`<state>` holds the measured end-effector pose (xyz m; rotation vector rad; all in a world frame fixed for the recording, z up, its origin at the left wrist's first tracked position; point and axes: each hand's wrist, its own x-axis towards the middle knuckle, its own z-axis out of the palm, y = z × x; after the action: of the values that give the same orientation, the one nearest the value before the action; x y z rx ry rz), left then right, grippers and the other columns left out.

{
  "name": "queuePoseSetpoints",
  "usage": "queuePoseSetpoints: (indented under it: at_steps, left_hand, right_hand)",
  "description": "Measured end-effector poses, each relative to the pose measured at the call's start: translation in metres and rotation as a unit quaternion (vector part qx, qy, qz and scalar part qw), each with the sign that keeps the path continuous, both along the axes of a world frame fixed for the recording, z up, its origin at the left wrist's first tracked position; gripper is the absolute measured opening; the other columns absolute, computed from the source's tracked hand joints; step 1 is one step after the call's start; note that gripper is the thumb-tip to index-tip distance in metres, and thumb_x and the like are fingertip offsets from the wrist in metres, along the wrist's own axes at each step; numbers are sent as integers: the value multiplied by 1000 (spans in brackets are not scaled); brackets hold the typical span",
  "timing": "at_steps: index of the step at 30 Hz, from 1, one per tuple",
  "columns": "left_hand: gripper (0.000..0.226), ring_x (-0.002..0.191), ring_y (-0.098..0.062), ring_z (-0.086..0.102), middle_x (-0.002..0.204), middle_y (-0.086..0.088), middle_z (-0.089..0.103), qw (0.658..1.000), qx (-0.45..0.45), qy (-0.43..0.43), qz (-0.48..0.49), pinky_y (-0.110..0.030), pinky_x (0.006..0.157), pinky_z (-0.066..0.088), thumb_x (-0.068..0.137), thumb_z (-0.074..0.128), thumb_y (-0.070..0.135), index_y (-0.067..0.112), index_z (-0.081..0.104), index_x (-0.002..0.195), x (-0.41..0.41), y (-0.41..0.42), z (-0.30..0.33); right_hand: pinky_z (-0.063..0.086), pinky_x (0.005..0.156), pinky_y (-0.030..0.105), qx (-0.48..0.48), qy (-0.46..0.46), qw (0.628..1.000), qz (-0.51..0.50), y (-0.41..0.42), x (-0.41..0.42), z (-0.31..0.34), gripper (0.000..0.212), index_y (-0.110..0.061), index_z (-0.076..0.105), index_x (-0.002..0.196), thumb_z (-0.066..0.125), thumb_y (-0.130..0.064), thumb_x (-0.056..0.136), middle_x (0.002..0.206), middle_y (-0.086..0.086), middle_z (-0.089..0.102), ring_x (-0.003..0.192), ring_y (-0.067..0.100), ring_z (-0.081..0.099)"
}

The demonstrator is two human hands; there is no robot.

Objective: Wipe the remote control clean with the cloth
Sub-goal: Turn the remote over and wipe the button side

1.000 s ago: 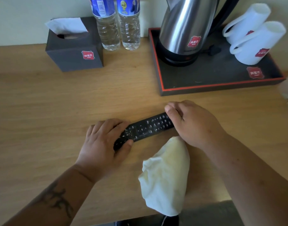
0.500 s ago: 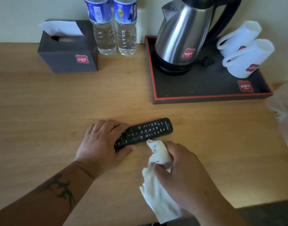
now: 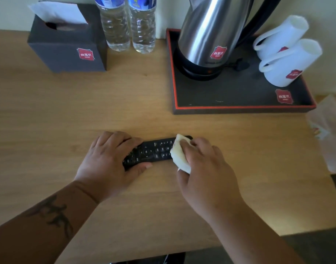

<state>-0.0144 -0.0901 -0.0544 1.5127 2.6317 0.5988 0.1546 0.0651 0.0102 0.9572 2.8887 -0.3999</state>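
A tissue box [image 3: 68, 44], two water bottles [image 3: 129, 25], and a tray [image 3: 239, 108] bearing kettle [image 3: 211, 35] and cups [image 3: 285, 52].

One head-worn view looks steeply down, close over a wooden desk [image 3: 49, 121]; edges seem wide-angle bent.

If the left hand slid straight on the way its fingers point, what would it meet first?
The left hand points right along the remote control it grips, so it would likely first meet the cloth that the right hand presses on the remote's far end.
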Motion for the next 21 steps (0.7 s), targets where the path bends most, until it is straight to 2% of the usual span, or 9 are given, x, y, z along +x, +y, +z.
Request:
queuePoseSetpoints:
  at_steps: [2,5,9,12,14,16,21]
  left_hand:
    - [67,104,-25,52,109,0,60,1000,2,4,-4,-42,94,42,82,52,71,19,66,122,0,0,0]
    - [68,104,-25,52,109,0,61,1000,4,0,-6,-43,93,43,82,51,71,19,66,123,-1,-1,1]
    - [68,105,-23,51,109,1,61,1000,3,-2,-3,-42,93,43,82,51,72,20,66,123,-1,-1,1]
    - [68,106,-24,52,110,0,61,1000,4,0,1,-43,93,44,81,52,72,19,66,122,0,-1,1]
    - [69,107,-25,52,110,0,61,1000,4,1,5,-44,93,44,81,51,72,19,66,122,0,-1,1]
    - [69,107,-24,51,110,0,61,1000,3,1,2,-45,93,45,82,51,72,19,65,123,-1,-1,1]
    - [68,105,-24,52,109,0,62,1000,7,-3,-3,-47,92,47,82,52,71,18,65,123,-2,-1,1]
  right_hand:
    - [34,57,17,-2,-12,1000,9,-4,13,0,55,-24,60,130,65,-36,76,117,-7,54,89,13,52]
    - [30,56,12,-11,-14,1000,18,3,25,10,47,-32,62,124,59,-39,78,109,-14,53,84,8,52]
    - [29,61,13,16,41,999,-14,25,6,15,58,-38,53,135,57,-39,77,118,-16,50,98,11,51]
    - [41,67,25,27,24,999,-4,21,-14,1,63,-33,48,139,48,-60,82,123,-10,47,106,15,50]
    - [45,67,25,7,31,999,-15,13,-8,-7,70,-30,49,138,31,-73,87,122,-9,48,103,13,51]
    - [42,65,21,-14,37,999,-26,9,6,-10,62,-29,55,134,26,-66,93,117,-10,52,96,10,52]
    - [40,60,19,8,54,998,-14,9,29,-3,40,-33,68,112,40,-52,91,106,-14,56,86,9,54]
